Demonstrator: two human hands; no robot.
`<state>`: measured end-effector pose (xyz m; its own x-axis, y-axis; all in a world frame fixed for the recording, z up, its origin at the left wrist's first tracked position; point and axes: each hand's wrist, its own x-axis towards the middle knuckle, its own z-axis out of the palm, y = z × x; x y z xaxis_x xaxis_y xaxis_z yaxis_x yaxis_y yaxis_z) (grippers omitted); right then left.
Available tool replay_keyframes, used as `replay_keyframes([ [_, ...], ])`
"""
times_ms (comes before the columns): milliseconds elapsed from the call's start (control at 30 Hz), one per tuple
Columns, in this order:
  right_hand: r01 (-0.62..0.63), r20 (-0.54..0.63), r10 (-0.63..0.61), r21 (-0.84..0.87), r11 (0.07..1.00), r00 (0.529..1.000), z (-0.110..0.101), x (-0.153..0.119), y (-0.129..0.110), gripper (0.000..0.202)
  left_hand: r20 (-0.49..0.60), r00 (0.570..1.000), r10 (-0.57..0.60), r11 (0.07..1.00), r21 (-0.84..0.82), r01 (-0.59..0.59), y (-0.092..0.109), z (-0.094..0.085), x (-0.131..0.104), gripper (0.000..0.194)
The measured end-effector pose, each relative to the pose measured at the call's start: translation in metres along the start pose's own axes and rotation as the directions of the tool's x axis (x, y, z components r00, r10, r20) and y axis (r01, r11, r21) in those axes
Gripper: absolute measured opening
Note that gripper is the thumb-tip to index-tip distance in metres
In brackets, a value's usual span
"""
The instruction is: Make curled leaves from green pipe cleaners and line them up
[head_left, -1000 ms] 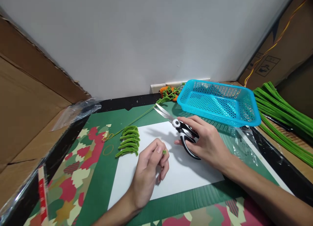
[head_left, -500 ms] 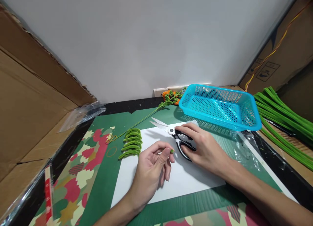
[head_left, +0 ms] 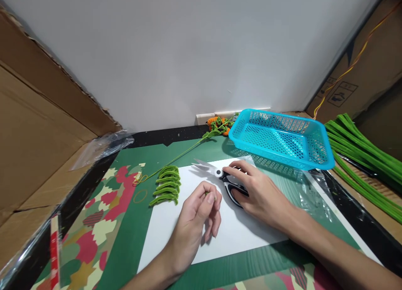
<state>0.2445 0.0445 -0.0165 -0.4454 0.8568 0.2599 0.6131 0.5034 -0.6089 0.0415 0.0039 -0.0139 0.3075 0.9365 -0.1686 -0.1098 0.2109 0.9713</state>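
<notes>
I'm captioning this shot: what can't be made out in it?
Head view:
Green bit in the left hand: full shape, hidden by fingers.
Scissor handles: partly covered by the right hand.
Green strands: right ends, cut off by picture edge.
Box print: too small.

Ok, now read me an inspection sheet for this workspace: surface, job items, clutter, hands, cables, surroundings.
Surface: white paper lies on a green, partly patterned sheet.
Job items: scissors, blades parted; green fuzzy pieces in a row at the paper's left edge.
Clutter: blue basket, orange-and-green flower stem, clear plastic at left, long green stems at right.
Left hand: fingertips pinched on a small green bit, mostly hidden.
Right hand: holds the scissors by the handles.
Cables: twisted yellow-orange cord hangs at right; whether it is electrical, cannot tell.
Surroundings: pale wall behind, cardboard on both sides.
</notes>
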Motion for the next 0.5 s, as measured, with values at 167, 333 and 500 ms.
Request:
replay_keyframes([
  [167, -0.004, 0.035, 0.004, 0.007, 1.000, 0.999, -0.0009, 0.0001, -0.0023, 0.054, 0.012, 1.000, -0.013, 0.997, 0.072, 0.012, -0.0053, -0.0038, 0.0002, 0.035],
  [333, 0.024, 0.055, -0.024, -0.001, 1.000, 0.998, 0.0005, 0.0000, -0.0036, 0.052, 0.017, 1.000, 0.024, 0.994, 0.107, -0.026, -0.0046, -0.0039, 0.0023, 0.035],
  [500, 0.060, 0.026, -0.058, -0.094, 0.994, 0.998, 0.0052, -0.0020, -0.0020, 0.065, 0.000, 1.000, 0.031, 0.998, 0.056, -0.031, 0.0002, 0.0005, 0.0033, 0.039],
])
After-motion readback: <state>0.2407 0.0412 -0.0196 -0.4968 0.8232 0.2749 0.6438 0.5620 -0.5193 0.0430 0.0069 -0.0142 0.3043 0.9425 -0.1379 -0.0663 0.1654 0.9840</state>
